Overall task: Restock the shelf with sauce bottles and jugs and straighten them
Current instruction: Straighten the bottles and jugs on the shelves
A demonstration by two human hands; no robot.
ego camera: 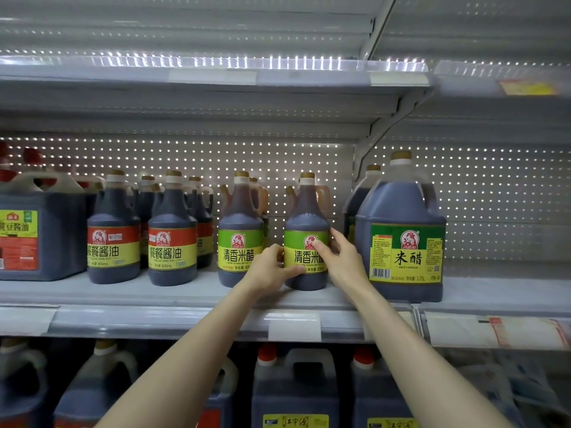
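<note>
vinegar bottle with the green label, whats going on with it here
A person has both hands on the green-label vinegar bottle. The left hand grips its left side and the right hand grips its right side, partly covering the label. The bottle stands upright on the middle shelf, between a matching bottle on its left and a large vinegar jug on its right, apparently being straightened.

Grey shelf (185,296) — upright bottles (172,242) and jugs (404,242)

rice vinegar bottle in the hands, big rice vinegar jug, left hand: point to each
rice vinegar bottle (304,219), head view, dark shoulder
rice vinegar jug (404,256), head view, front label
left hand (268,267), head view, back of hand
</note>
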